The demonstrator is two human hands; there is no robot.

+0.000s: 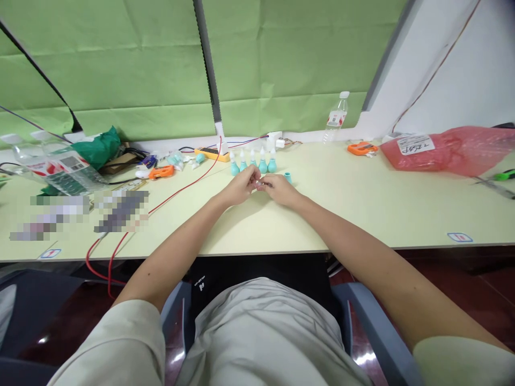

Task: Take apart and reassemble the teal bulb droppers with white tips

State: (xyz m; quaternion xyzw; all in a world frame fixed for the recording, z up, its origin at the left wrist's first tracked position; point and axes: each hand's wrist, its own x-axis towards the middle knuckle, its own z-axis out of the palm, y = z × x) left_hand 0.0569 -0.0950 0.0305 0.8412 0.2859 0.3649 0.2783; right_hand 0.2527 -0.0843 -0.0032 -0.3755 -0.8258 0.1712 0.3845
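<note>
My left hand (241, 186) and my right hand (281, 190) meet above the table, fingertips pinched together. Between them is something small and pale, with a dark bit near the right fingers; its kind is too small to make out. Just behind my hands stand several teal squeeze bulbs with white pointed tips in a row, among them one bulb (272, 165) at the right end. A short teal open-topped piece (288, 176) stands close behind my right hand.
On the pale table (362, 214), an orange-handled tool (362, 148), red plastic bag (422, 151) and water bottle (336, 119) lie or stand right. Leftward are a yellow multimeter (211, 154), an orange tool (161, 171), a red cable (183, 189) and large bottles (66, 169).
</note>
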